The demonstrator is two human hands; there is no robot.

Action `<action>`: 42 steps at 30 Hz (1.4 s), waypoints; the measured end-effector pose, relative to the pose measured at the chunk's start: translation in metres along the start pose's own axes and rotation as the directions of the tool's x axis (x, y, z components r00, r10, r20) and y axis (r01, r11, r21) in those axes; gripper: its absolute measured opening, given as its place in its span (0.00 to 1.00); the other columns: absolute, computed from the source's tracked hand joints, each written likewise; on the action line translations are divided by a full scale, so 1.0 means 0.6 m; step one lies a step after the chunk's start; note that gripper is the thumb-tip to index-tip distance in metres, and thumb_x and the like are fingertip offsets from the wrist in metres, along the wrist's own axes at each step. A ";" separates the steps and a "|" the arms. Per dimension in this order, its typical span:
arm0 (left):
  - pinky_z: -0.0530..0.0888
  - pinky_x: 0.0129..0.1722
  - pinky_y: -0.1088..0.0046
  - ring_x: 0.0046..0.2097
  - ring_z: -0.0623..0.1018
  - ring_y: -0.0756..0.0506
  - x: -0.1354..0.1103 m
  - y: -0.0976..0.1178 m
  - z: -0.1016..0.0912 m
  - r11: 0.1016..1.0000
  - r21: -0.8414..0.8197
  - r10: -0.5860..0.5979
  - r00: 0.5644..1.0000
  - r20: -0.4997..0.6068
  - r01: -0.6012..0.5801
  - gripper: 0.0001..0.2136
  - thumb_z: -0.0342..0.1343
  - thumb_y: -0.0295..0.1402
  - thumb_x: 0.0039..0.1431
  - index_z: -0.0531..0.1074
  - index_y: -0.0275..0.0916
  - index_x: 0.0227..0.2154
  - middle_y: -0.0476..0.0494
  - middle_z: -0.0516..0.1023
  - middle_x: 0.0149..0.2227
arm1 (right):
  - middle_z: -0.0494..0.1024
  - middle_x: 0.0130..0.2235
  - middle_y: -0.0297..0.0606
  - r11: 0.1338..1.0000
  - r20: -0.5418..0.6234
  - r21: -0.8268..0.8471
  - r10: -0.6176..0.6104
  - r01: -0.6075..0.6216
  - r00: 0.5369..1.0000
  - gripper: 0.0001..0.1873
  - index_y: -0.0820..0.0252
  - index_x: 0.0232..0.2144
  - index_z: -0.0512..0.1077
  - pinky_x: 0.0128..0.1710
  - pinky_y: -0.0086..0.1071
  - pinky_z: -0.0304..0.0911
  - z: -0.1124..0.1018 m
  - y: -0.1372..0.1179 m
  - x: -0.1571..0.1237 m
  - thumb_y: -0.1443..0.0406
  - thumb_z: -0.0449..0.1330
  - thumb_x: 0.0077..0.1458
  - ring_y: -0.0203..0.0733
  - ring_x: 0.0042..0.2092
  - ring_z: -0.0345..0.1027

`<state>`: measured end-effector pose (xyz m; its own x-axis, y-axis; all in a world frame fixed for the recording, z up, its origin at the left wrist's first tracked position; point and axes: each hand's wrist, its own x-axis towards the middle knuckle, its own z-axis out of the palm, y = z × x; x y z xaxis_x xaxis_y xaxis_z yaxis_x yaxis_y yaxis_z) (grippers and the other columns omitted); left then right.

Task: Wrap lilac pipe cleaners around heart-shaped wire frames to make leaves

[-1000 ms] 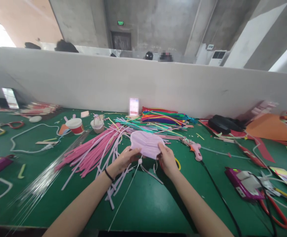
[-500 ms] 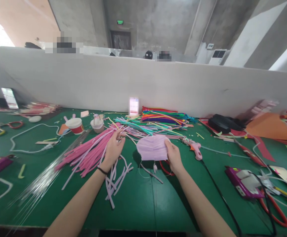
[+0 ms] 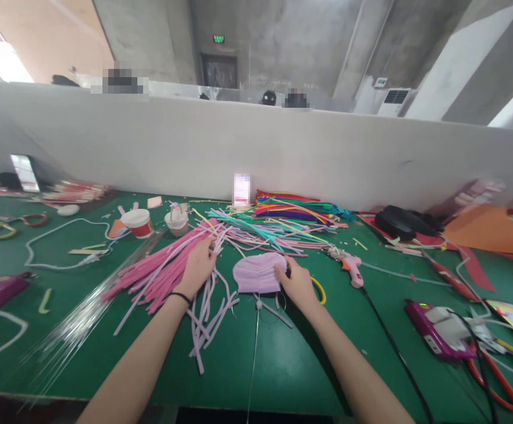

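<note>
Seemingly, lilac panel (image 3: 256,275) in right hand (image 3: 299,285)

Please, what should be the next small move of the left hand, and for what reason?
Probably the left hand should draw out one of the lilac strips. It is at the pile where they mix with pink strips, though its grip is unclear, while the right hand holds the ribbed lilac piece by its edge. The colours look matching.

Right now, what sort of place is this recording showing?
Probably a shared craft workshop: pink stems and a glue gun lie on the green table, and an exit sign shows beyond the partition.
</note>
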<state>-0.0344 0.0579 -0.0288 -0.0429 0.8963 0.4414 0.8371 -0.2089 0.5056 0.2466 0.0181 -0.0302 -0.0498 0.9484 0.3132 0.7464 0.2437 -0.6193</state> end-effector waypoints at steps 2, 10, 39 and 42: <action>0.72 0.41 0.66 0.36 0.77 0.44 0.002 -0.003 0.000 1.000 -0.027 -0.002 1.000 -0.027 0.001 0.19 0.49 0.25 0.51 0.68 0.36 0.48 0.40 0.77 0.42 | 0.78 0.31 0.40 1.000 -0.020 -0.014 -0.012 0.011 1.000 0.19 0.61 0.44 0.71 0.32 0.30 0.58 -0.005 -0.001 0.000 0.55 0.50 0.58 0.44 0.31 0.70; 0.73 0.36 0.69 0.35 0.77 0.45 0.003 0.012 -0.006 0.988 -0.155 -0.014 0.996 -0.088 0.000 0.16 0.52 0.28 0.51 0.71 0.38 0.45 0.42 0.78 0.40 | 0.79 0.30 0.38 0.991 -0.284 0.129 0.002 0.036 0.959 0.18 0.59 0.39 0.71 0.33 0.27 0.59 -0.048 -0.018 -0.002 0.56 0.46 0.62 0.39 0.31 0.72; 0.71 0.30 0.76 0.30 0.76 0.50 -0.060 0.158 -0.021 0.878 -0.442 0.167 0.983 -0.078 -0.185 0.09 0.54 0.35 0.58 0.75 0.41 0.39 0.46 0.80 0.36 | 0.76 0.33 0.34 0.645 0.166 0.756 -0.019 -0.115 0.986 0.26 0.56 0.48 0.67 0.21 0.26 0.56 -0.017 -0.052 -0.002 0.53 0.61 0.49 0.34 0.24 0.63; 0.71 0.30 0.75 0.30 0.76 0.49 -0.072 0.176 -0.012 0.850 -0.497 0.237 0.969 0.067 -0.173 0.09 0.54 0.36 0.58 0.76 0.42 0.38 0.46 0.80 0.36 | 0.75 0.29 0.35 0.572 0.109 0.813 0.035 -0.109 0.993 0.18 0.60 0.38 0.72 0.19 0.25 0.54 -0.006 -0.070 -0.007 0.52 0.59 0.52 0.32 0.24 0.62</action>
<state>0.0522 -0.0058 0.0107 0.1933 0.8455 0.4977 0.4486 -0.5273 0.7216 0.2177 0.0031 -0.0029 -0.0955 0.9728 0.2109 -0.1071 0.2006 -0.9738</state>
